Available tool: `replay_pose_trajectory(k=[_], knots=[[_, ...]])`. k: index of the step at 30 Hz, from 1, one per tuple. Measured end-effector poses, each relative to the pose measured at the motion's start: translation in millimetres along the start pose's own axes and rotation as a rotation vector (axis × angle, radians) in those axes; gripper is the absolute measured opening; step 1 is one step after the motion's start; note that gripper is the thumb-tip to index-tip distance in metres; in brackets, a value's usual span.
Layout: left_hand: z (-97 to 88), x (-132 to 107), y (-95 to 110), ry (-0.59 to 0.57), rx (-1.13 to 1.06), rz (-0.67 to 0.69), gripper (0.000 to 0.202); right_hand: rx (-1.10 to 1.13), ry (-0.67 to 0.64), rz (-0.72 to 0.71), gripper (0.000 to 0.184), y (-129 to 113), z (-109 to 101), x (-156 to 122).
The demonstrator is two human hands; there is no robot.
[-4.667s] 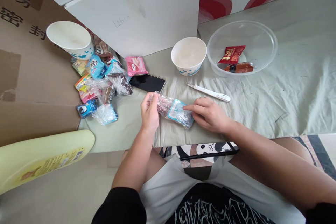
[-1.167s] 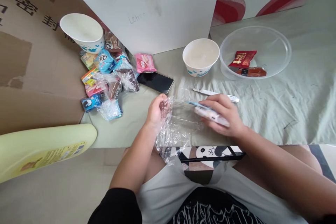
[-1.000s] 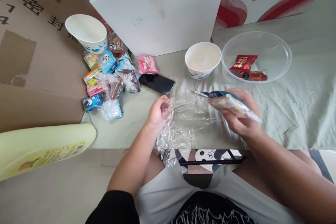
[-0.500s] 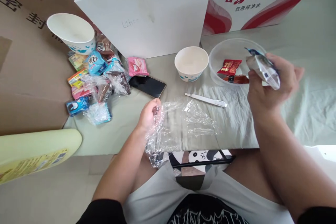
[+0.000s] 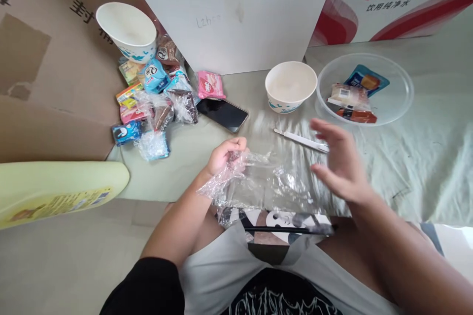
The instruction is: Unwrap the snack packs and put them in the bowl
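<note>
My left hand point(image 5: 227, 155) is closed on the edge of a clear, crinkled plastic bag point(image 5: 266, 184), which spreads to the right over the table's front edge. My right hand point(image 5: 340, 165) holds nothing; its fingers are apart, just right of the bag and partly over the end of a white craft knife point(image 5: 301, 140). Behind it stands a round clear plastic tub point(image 5: 401, 98). In the tub lie a blue snack packet point(image 5: 373, 81), a pale packet with a barcode point(image 5: 349, 97) and a red-orange packet point(image 5: 356, 116).
A white paper bowl point(image 5: 290, 86) stands left of the tub. At the left are a phone point(image 5: 223, 114), a pink packet point(image 5: 210, 84), a pile of wrapped snacks point(image 5: 155, 93) and a tilted paper bowl point(image 5: 127, 29). White cartons point(image 5: 240, 19) and a brown carton point(image 5: 55, 88) border the back and left.
My right hand has let go of the silver-backed packet and moved left toward the bag. The blue and barcoded packets now show in the tub. The view has shifted.
</note>
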State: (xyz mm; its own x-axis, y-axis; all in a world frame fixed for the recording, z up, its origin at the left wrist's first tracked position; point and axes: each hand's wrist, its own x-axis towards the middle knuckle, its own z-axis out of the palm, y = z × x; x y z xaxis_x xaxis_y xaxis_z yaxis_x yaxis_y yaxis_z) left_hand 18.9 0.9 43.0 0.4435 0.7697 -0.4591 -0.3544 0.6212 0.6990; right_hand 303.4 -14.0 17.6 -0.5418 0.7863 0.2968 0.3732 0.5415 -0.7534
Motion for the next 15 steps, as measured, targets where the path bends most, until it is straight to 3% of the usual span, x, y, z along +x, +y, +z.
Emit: replay_pose_trajectory(k=[3,5,8,12,13,15], knots=[[2.3,1,-5,-0.138,0.031,-0.049,0.036,0.119,-0.038,0.068,0.034,-15,20,8],[2.8,2,-8,-0.164,0.042,-0.054,0.035,0.208,-0.075,0.105,0.027,-23,29,12],[0.3,2,-6,-0.122,0.038,-0.012,0.034,0.291,-0.069,0.187,0.013,-28,33,13],[-4.4,1,1,-0.036,0.014,0.053,0.034,0.333,0.096,0.22,0.008,-23,32,10],[-4.5,1,2,-0.03,0.011,0.055,0.034,0.345,0.112,0.2,0.013,-21,32,10],[-2.9,-1,1,-0.052,0.008,0.038,0.035,0.354,0.079,0.168,0.043,-20,35,9]])
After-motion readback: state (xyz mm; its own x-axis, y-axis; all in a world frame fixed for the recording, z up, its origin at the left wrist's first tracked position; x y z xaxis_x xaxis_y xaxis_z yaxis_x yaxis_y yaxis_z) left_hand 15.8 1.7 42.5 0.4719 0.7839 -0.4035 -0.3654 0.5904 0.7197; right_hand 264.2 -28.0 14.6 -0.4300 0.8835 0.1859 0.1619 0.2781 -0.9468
